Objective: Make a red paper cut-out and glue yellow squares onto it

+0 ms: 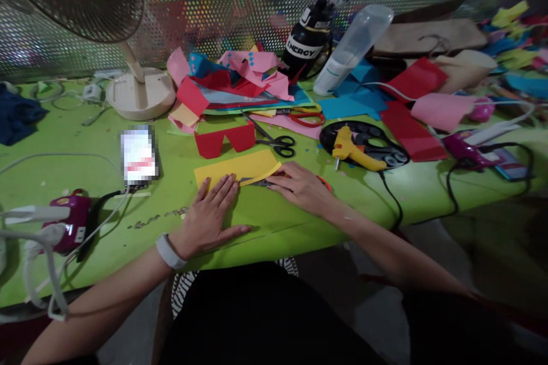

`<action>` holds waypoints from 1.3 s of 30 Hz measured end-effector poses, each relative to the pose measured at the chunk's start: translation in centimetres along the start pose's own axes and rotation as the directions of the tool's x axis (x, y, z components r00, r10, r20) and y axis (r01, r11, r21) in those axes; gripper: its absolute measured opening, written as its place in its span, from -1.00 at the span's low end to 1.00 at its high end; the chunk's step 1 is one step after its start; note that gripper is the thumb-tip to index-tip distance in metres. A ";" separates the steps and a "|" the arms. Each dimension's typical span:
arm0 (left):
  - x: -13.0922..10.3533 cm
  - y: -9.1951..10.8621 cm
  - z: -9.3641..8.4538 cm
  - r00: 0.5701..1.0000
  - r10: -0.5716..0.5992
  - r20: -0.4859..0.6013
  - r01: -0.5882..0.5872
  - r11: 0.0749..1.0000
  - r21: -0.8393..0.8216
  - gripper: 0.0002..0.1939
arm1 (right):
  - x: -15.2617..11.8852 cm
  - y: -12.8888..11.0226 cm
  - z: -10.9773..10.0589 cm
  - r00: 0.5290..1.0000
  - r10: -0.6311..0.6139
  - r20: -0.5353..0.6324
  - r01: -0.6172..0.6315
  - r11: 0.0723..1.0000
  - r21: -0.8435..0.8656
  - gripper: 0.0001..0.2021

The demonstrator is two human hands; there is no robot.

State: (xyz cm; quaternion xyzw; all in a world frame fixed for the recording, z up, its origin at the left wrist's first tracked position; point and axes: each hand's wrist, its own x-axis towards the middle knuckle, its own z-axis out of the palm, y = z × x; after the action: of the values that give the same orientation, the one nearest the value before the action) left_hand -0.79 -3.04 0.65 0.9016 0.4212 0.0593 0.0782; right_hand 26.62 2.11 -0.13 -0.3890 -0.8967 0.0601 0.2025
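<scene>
My left hand (209, 217) lies flat with its fingers stretched out, fingertips on the lower left edge of a yellow sheet of paper (235, 166). My right hand (302, 189) is closed around a pair of scissors (257, 181); an orange-red handle shows past its far side. The blades lie along the near edge of the paper, where a narrow strip curls up beside my right fingers. How the fingers sit in the handles is hidden. Just behind the paper are a red folded paper cutout (225, 141) and black-handled scissors (282, 144).
A yellow glue gun (355, 151) rests on a black tray at right. Paper scraps (240, 80), a black bottle (306, 40) and a clear bottle (353, 48) are behind. At left are a fan (139, 94), a phone (139, 154) and a purple power block (71, 222) with cables.
</scene>
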 end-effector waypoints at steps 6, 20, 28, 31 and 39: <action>0.0 0.1 -0.1 1.000 -0.002 0.007 0.002 1.000 -0.013 -0.05 | -0.4 0.1 -0.1 1.000 0.003 -0.006 -0.003 1.000 0.003 -0.74; 0.0 0.1 -0.4 1.000 0.002 0.024 -0.002 1.000 -0.018 -0.04 | 0.1 -1.0 0.1 1.000 -0.006 -0.006 0.006 1.000 0.023 -0.75; -2.0 -0.3 -0.8 0.997 -0.069 -0.033 0.069 0.998 0.010 -0.03 | 0.0 -0.9 0.1 1.000 0.006 -0.003 -0.006 0.999 0.037 -0.74; -2.6 -0.4 -0.4 0.996 -0.063 -0.056 0.064 0.998 0.013 -0.01 | 0.1 -1.2 0.3 1.000 0.010 -0.014 -0.010 1.000 0.026 -0.75; -2.6 -0.2 -0.2 0.996 -0.073 -0.044 0.074 0.997 0.020 -0.01 | 1.1 -2.1 0.5 0.999 -0.037 0.002 0.037 0.999 0.016 -0.75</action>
State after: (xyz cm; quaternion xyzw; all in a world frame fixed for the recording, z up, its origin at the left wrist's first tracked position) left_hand -2.70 -4.91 0.73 0.8848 0.4563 0.0713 0.0614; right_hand 24.35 1.46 0.31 -0.3706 -0.9034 0.0642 0.2057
